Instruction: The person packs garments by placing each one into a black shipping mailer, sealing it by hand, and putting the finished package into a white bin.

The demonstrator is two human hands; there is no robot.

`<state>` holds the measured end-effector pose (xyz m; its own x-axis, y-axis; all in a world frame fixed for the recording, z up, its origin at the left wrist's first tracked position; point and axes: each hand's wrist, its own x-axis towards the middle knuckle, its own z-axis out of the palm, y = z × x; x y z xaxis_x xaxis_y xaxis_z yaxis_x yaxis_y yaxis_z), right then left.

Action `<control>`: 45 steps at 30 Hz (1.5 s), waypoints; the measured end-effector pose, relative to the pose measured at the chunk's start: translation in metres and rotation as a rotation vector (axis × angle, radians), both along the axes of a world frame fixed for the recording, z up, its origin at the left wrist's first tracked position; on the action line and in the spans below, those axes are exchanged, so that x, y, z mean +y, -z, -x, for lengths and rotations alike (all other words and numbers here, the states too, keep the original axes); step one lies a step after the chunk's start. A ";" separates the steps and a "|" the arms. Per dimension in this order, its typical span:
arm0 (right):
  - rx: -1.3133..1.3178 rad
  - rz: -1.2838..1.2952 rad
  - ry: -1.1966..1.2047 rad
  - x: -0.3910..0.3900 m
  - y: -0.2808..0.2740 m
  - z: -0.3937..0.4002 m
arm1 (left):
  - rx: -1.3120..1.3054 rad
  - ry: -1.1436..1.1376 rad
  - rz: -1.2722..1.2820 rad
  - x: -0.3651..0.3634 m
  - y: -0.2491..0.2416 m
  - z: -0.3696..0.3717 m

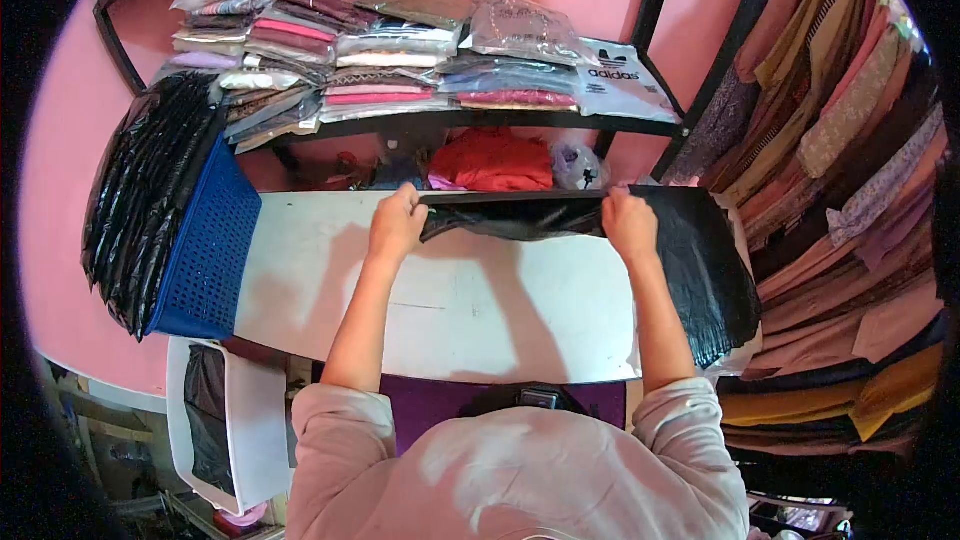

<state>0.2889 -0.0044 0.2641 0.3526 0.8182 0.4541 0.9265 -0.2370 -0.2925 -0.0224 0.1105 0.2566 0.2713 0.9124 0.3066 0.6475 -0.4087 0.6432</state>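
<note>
A black plastic bag point(515, 215) is stretched flat between my two hands above the far part of the white table point(450, 310). My left hand point(398, 223) is closed on its left end. Its right end is pinched in my right hand point(630, 226). The bag's middle sags a little, with a straight edge along the top. Right beside my right hand lies a stack of black plastic bags point(700, 270) on the table.
At left, a blue basket point(210, 240) holds many black packages point(150, 200). Wrapped garments point(390, 50) fill the shelf point(450, 120) behind. Hanging clothes point(850, 170) line the right side. A white bin point(255, 420) stands below the table's left front edge.
</note>
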 end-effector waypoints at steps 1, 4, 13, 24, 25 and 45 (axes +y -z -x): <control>-0.003 -0.067 -0.064 -0.012 -0.012 0.002 | -0.031 -0.057 -0.013 -0.007 -0.015 0.002; -0.044 -0.014 -0.220 -0.064 0.007 0.000 | 0.130 -0.033 0.006 -0.049 -0.012 0.021; 0.134 0.573 -0.184 -0.185 0.190 0.034 | 0.516 0.246 0.208 -0.159 0.186 0.060; 0.335 0.194 -0.101 -0.094 0.151 0.066 | 0.171 0.269 -0.067 -0.111 0.160 -0.010; 0.270 0.032 -0.184 -0.075 0.165 0.074 | 0.193 0.216 -0.137 -0.105 0.163 -0.031; 0.019 0.321 -0.124 0.048 0.215 0.050 | 0.564 0.010 -0.011 -0.015 0.200 -0.100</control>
